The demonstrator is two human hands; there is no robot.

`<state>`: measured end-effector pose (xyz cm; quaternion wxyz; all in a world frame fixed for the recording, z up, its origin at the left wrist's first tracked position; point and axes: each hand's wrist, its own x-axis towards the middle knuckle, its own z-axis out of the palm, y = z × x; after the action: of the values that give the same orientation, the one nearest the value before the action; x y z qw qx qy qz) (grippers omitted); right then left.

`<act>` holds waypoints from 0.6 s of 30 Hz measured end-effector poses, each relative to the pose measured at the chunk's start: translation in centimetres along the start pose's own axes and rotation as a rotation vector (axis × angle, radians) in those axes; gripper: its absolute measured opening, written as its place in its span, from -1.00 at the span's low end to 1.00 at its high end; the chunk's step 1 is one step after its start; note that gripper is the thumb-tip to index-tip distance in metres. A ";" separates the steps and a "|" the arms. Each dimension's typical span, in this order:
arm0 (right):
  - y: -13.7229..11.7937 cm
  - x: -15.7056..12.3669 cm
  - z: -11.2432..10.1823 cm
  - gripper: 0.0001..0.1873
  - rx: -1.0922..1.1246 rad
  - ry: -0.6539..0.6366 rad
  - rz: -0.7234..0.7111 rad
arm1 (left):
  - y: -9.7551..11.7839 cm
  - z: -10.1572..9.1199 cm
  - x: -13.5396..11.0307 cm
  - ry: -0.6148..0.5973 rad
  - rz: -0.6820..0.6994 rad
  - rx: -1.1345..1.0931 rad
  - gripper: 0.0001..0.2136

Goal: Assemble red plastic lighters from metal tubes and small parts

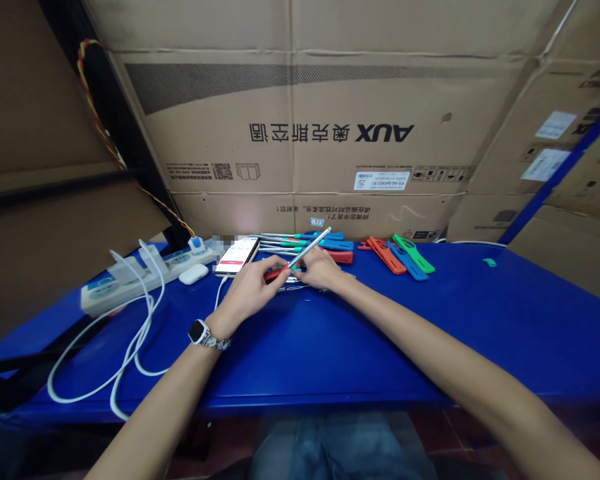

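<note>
My left hand (pixel 255 283) is closed around the red handle of a silver metal rod (pixel 313 247), which points up and to the right, tilted above the table. Close beside it, my right hand (pixel 323 269) reaches down with bent fingers at some small silver and green pieces (pixel 296 279). Its fingertips are partly hidden, so what they pinch cannot be made out. Just behind both hands lies a row of similar metal rods (pixel 280 237) with green collars and blue or red handles (pixel 341 256).
Flat orange, blue and green plastic pieces (pixel 413 260) lie to the right on the blue table (pixel 340 353). To the left are a lit phone (pixel 237 257), a white earbud case (pixel 193 274), a power strip (pixel 100 293) and looping white cables (pixel 130 353). A cardboard wall (pixel 330 93) stands behind.
</note>
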<state>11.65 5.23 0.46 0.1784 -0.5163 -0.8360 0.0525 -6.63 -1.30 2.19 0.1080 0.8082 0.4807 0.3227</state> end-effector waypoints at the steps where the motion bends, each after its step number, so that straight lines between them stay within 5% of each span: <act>1: 0.0 0.0 0.0 -0.83 0.017 -0.002 0.010 | 0.0 0.0 0.0 0.001 0.014 0.025 -0.71; 6: 1.0 -0.4 -0.3 -0.85 0.268 0.067 0.015 | -0.2 0.0 -0.1 -0.044 0.022 0.094 -0.73; 11: 3.1 -3.3 -1.8 -0.75 1.107 0.091 0.191 | -0.1 -0.1 -0.1 -0.092 0.035 0.063 -0.72; 15: 3.9 -6.3 -3.2 -0.59 1.582 0.311 0.315 | 0.1 0.1 -0.2 -0.139 0.059 -0.038 -0.67; 18: 3.9 -7.5 -3.8 -0.56 1.665 0.429 0.297 | 0.2 0.3 -0.2 -0.196 0.092 -0.065 -0.66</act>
<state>19.33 0.07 1.15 0.6427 -0.3206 -0.3984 0.5706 -6.40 -1.58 1.98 0.1659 0.8532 0.4192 0.2622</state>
